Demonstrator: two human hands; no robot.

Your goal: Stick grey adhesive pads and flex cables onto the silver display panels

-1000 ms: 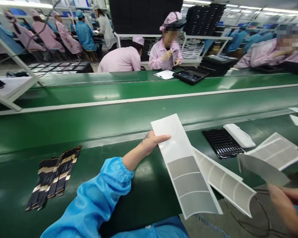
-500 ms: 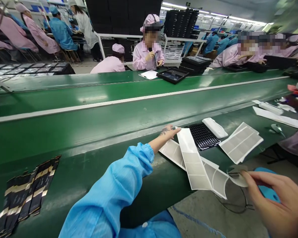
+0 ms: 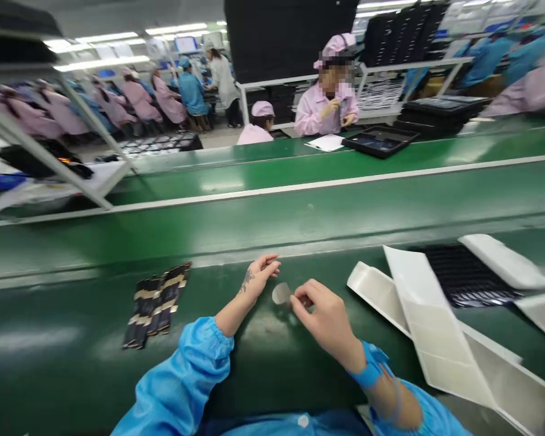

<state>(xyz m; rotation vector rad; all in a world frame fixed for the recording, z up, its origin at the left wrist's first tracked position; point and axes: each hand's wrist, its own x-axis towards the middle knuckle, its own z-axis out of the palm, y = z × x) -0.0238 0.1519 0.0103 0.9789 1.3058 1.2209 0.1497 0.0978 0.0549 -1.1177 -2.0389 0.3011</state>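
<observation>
My right hand (image 3: 324,315) pinches a small rounded piece of clear greyish film (image 3: 281,293) between thumb and fingertips, a little above the green bench. Close by on the left, my left hand (image 3: 261,274) hovers with its fingers stretched out and nothing in them. Further left lies a bundle of flat black strips with gold bands (image 3: 157,306). To the right of my hands, long white backing sheets with pale panels (image 3: 440,327) overlap crosswise.
Behind the sheets are a black gridded tray (image 3: 467,275) and a white oblong object (image 3: 506,261). A green conveyor (image 3: 272,224) runs across beyond the bench. A co-worker in pink (image 3: 327,103) sits opposite, by a black tray (image 3: 381,140). A white metal frame (image 3: 86,145) stands at left.
My left hand has left the white sheets, and my right hand has brought the film in from the far right to the bench before me. The view has swung left.
</observation>
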